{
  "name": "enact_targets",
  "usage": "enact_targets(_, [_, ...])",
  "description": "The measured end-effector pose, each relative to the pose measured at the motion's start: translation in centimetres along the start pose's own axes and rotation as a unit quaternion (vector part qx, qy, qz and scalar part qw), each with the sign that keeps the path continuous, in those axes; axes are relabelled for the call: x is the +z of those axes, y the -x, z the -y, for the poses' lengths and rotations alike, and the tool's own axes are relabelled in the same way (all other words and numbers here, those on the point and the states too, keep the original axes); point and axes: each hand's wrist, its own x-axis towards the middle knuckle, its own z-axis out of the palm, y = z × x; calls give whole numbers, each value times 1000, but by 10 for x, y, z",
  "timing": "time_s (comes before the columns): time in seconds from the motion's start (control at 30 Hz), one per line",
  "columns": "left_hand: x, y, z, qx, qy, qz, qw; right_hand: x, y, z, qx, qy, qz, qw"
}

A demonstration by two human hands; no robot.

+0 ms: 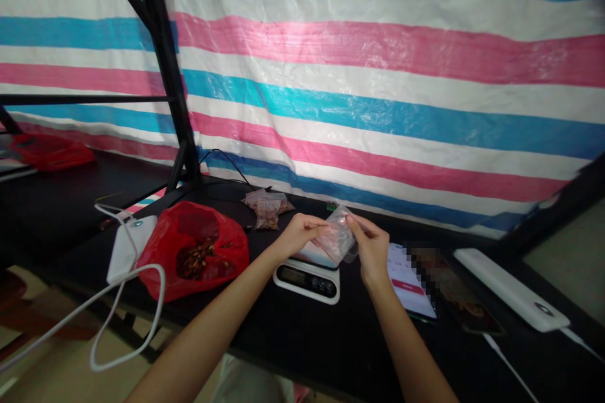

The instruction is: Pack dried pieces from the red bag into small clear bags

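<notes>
Between my two hands is a clear plastic bag (338, 236), held above a small white digital scale (307, 282). My left hand (302, 234) pinches the bag's left side. On its right side, my right hand (371, 242) grips the plastic between thumb and fingers. The bag looks empty, though glare makes its inside hard to read. Left of the scale sits an open red plastic bag (193, 252) with small brown pieces in it. Behind my left hand lie several small filled clear bags (268, 211).
A lit phone (409, 280) lies right of the scale, with a dark phone-like slab (467, 296) and a white power bank (513, 289) beyond. Another white box (132, 245) with a looping white cable stands at left. A black metal post (165, 63) rises behind; striped sheeting (378, 94) backs the table.
</notes>
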Motion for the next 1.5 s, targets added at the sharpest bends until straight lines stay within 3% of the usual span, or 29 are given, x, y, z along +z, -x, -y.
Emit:
enact_targets(0.23, [3, -1, 2, -16, 31, -25, 999, 4, 3, 2, -14, -16, -48, 999])
enact_targets(0.53, [9, -2, 8, 2, 13, -87, 996, 2, 5, 1, -1, -25, -65, 998])
enact_targets(0.6, [13, 0, 14, 16, -14, -87, 996, 0, 4, 5, 5, -32, -40, 999])
enact_targets(0.77, [23, 7, 21, 70, -101, -85, 989, -8, 0, 21, 7, -17, 95, 995])
enact_targets(0.87, [23, 9, 13, 71, -97, -112, 986, -13, -4, 19, -1, 9, 40, 999])
enact_targets(0.97, [20, 8, 5, 46, -90, -97, 990, -15, -5, 12, -6, 20, -13, 1000])
enact_targets(1.1, [16, 6, 4, 29, -78, -96, 992, -14, -5, 11, -15, 9, -14, 1000])
enact_targets(1.23, [14, 3, 8, 40, -26, -133, 990, -12, -7, 9, -18, 10, -2, 1000])
enact_targets(1.3, [11, 2, 6, 34, 21, -145, 989, -11, -8, 4, -9, 39, 17, 999])
enact_targets(1.43, [6, 1, -1, 12, 91, -127, 988, -12, -8, -7, 29, 113, 138, 984])
enact_targets(1.5, [5, 0, -2, 1, 105, -115, 988, -14, -8, -9, 27, 135, 150, 979])
